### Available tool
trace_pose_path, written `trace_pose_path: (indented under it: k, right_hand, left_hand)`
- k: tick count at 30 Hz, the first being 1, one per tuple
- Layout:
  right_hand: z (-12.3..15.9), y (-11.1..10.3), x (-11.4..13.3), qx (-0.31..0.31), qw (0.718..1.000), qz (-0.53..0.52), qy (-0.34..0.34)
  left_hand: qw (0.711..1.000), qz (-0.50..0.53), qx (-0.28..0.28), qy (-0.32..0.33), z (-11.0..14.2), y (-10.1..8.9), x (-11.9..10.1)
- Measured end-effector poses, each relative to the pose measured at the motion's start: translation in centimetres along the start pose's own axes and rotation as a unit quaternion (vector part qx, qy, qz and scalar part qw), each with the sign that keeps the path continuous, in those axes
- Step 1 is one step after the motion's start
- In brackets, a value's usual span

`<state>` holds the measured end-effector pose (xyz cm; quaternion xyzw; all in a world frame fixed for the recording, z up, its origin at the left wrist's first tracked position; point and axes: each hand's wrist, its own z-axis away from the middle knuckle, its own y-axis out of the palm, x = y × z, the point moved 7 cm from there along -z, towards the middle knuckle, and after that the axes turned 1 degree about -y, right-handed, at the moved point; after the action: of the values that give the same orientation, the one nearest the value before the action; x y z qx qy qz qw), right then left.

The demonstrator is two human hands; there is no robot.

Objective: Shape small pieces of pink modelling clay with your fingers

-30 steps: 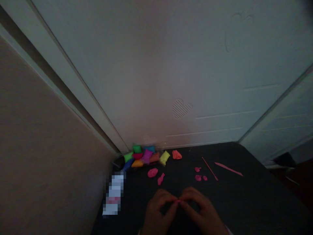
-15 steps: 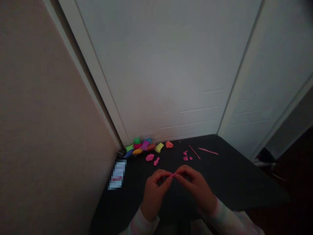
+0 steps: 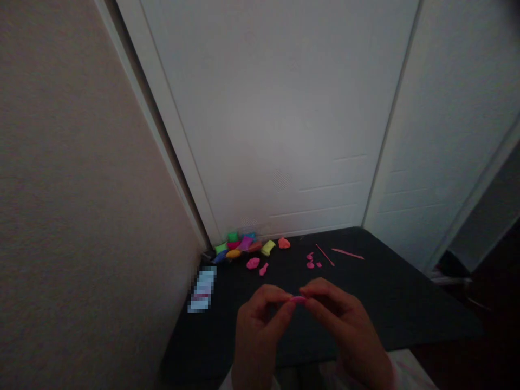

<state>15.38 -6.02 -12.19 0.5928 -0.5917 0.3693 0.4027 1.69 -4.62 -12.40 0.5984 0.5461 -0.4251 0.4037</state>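
Note:
Between my two hands is a small piece of pink modelling clay point(image 3: 298, 299), stretched level above the dark table point(image 3: 227, 336). My left hand point(image 3: 262, 325) pinches its left end between thumb and index finger. The right end sits in the pinch of my right hand point(image 3: 345, 319). Beyond my fingers lie a pink clay lump point(image 3: 252, 263) and a smaller pink clay piece with a narrow neck point(image 3: 264, 269). Several little pink clay bits point(image 3: 310, 265) rest farther right, beside a thin pink stick tool point(image 3: 325, 254) and a flat pink clay knife point(image 3: 348, 253).
Coloured clay packets point(image 3: 239, 246) are heaped at the table's back left, with a yellow packet point(image 3: 268, 248) and an orange clay lump point(image 3: 284, 243) alongside. A blurred pale card point(image 3: 202, 290) lies at the left edge. A white panelled wall point(image 3: 280, 135) stands behind the table.
My hands have moved slightly apart and nearer to me, so more of the pink clay shows between them. The view has shifted a little; the things on the table lie as before.

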Motion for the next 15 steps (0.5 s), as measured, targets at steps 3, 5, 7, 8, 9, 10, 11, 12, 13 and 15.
trace_pose_path:
  k: [3, 5, 7, 8, 9, 10, 11, 12, 13, 15]
  right_hand:
    - [-0.9, 0.0, -0.3, 0.005, 1.0, -0.017, 0.016]
    - [-2.0, -0.2, -0.8, 0.004, 1.0, -0.009, 0.018]
    - [-3.3, -0.5, -1.6, 0.004, 1.0, 0.009, 0.016]
    - [-4.0, -0.6, -2.0, 0.008, 1.0, 0.022, 0.013]
    - [-4.8, -0.8, -2.4, 0.012, 0.999, 0.036, 0.007]
    - [-5.7, -0.9, -2.8, 0.015, 0.999, 0.051, 0.0]
    - [-6.7, -1.1, -3.1, 0.019, 0.998, 0.065, -0.007]
    - [-7.7, -1.2, -3.3, 0.021, 0.997, 0.078, -0.011]
    - [-8.8, -1.3, -3.4, 0.025, 0.996, 0.088, -0.015]
    - [-10.9, -1.4, -3.1, 0.031, 0.994, 0.101, -0.018]
  left_hand:
    - [1.0, 0.009, -0.007, -0.007, -0.7, 0.0, 0.2]
    - [1.0, -0.001, -0.004, -0.013, -1.6, 0.2, 0.6]
    - [1.0, -0.019, -0.009, -0.008, -2.8, 0.4, 1.2]
    - [1.0, -0.028, -0.011, 0.001, -3.5, 0.5, 1.5]
    - [0.999, -0.039, -0.01, 0.014, -4.4, 0.6, 1.8]
    - [0.998, -0.049, -0.009, 0.031, -5.4, 0.6, 2.0]
    - [0.997, -0.059, -0.005, 0.048, -6.5, 0.7, 2.1]
    - [0.995, -0.071, 0.008, 0.067, -7.7, 0.8, 2.1]
    - [0.993, -0.084, 0.024, 0.082, -8.9, 1.0, 2.0]
    - [0.987, -0.11, 0.054, 0.1, -11.4, 1.2, 1.2]
